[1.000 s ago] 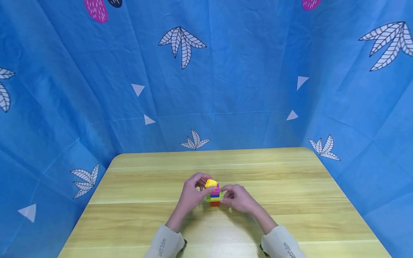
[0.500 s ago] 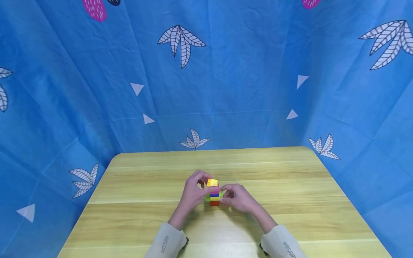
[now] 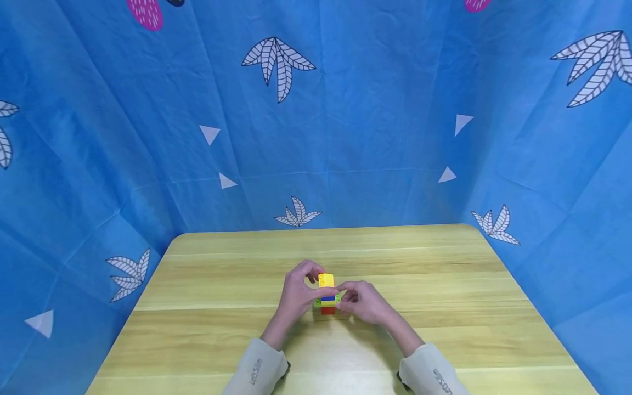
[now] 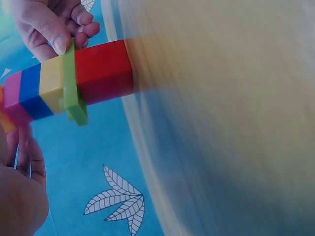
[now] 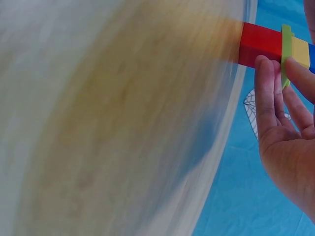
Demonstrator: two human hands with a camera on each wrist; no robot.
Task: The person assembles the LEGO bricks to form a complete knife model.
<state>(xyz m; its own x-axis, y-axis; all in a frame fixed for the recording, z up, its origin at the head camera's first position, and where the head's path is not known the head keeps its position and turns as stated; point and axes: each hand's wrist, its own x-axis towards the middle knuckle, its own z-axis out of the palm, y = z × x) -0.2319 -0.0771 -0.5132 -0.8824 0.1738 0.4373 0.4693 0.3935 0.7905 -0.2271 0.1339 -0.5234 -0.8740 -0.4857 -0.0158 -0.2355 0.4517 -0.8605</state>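
Note:
A tower of toy building bricks stands upright on the table between both hands. From the bottom up it has a red brick (image 4: 104, 70), a thin green plate (image 4: 72, 86), then a pale yellow brick (image 4: 51, 81), a blue brick (image 4: 33, 93) and a pink brick (image 4: 14, 96). On top sits a yellow brick (image 3: 326, 280), which my left hand (image 3: 296, 293) pinches between thumb and fingers. My right hand (image 3: 366, 303) pinches the end of the green plate from the right, and its fingers lie beside the red brick. The left thumb partly hides the pink brick in the head view.
The tower stands on a wooden table (image 3: 207, 285) with rounded far corners. Blue patterned cloth (image 3: 385, 109) hangs behind the table and along both sides.
The yellow brick was tilted above the pink brick; now it is straight on top of the tower. The left hand has shifted slightly right with it. The right hand stays nearly still.

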